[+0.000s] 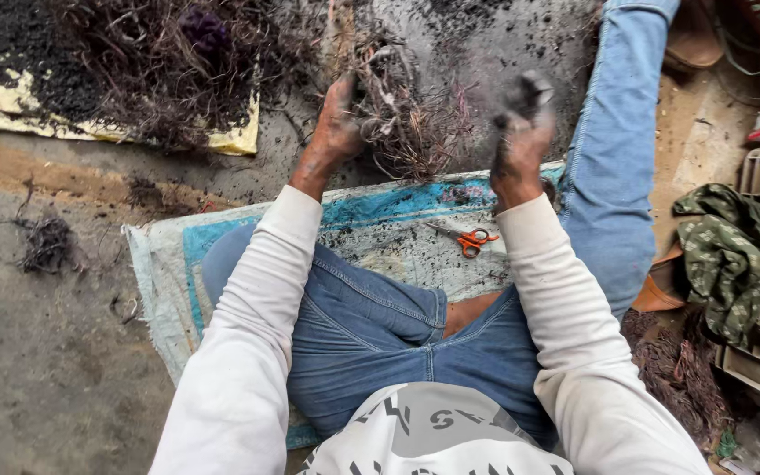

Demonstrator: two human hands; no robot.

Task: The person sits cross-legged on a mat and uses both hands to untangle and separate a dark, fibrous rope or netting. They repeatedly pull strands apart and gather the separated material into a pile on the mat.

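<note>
Item, my view: left hand (338, 123) clenched on a root clump (411, 123) at 12 o'clock — soil-blackened. Right hand (521, 132) at 1 o'clock, fingers curled (whether it pinches anything, I cannot tell). Orange scissors (472, 239) on woven sack (380, 215) — centre.

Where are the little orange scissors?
The orange-handled scissors lie on the soil-speckled blue and white woven mat, just below the soil-blackened right hand and beside the right white sleeve.
</note>
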